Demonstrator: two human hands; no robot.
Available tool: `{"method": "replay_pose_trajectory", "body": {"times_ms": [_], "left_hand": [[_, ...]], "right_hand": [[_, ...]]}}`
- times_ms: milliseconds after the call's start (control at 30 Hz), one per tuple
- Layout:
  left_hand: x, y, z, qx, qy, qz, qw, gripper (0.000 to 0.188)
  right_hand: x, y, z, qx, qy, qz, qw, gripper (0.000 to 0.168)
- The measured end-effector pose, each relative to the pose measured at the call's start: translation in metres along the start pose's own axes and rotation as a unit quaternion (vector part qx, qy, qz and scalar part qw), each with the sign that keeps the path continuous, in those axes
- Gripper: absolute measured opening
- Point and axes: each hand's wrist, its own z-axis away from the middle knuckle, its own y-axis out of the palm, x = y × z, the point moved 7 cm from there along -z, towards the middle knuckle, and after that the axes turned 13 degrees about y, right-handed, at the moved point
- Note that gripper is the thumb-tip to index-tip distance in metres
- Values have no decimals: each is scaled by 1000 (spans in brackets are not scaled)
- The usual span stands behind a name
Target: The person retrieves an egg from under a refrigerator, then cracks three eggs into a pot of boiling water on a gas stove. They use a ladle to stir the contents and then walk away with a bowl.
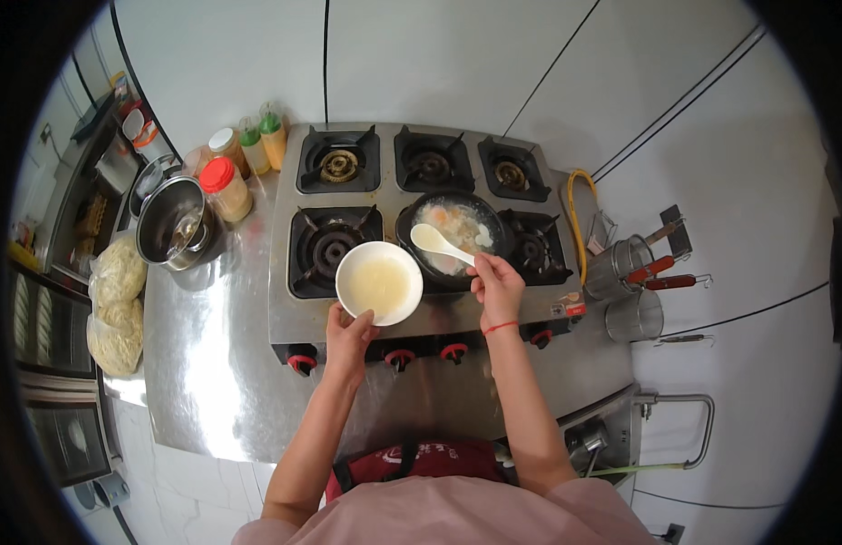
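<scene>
My left hand (351, 334) grips the near rim of a white bowl (343, 272), thumb on top. Pale yellow liquid (380, 286) covers the bowl's bottom. The bowl is held over the stove's front left, partly hiding a burner. In my right hand (497, 285) is a white soup spoon (431, 238), gripped by its handle. Its bowl end is above a black pot (500, 235), in which eggs (455, 216) sit in cloudy liquid. Whether the spoon holds anything, I cannot tell.
The pot stands on a steel gas stove (387, 199) with several burners and red knobs (398, 359). Left are a steel pot (167, 228), a red-lidded jar (227, 191), squeeze bottles (273, 139) and bagged noodles (116, 306). Wire strainers (618, 266) hang right, above a sink (601, 429).
</scene>
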Motion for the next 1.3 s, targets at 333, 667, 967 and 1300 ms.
{"method": "replay_pose_trajectory", "body": {"times_ms": [333, 667, 967, 1300], "left_hand": [[1, 0, -1, 1, 5, 3, 1000, 40], [3, -4, -1, -4, 2, 0, 1000, 40], [-1, -2, 0, -8, 1, 0, 1000, 41], [0, 0, 0, -2, 0, 0, 1000, 40]], "right_hand": [[-15, 21, 48, 49, -56, 80, 994, 17], [31, 25, 40, -71, -346, 247, 903, 11], [7, 20, -1, -44, -205, 166, 964, 15], [-7, -3, -3, 1, 10, -1, 1000, 14]]}}
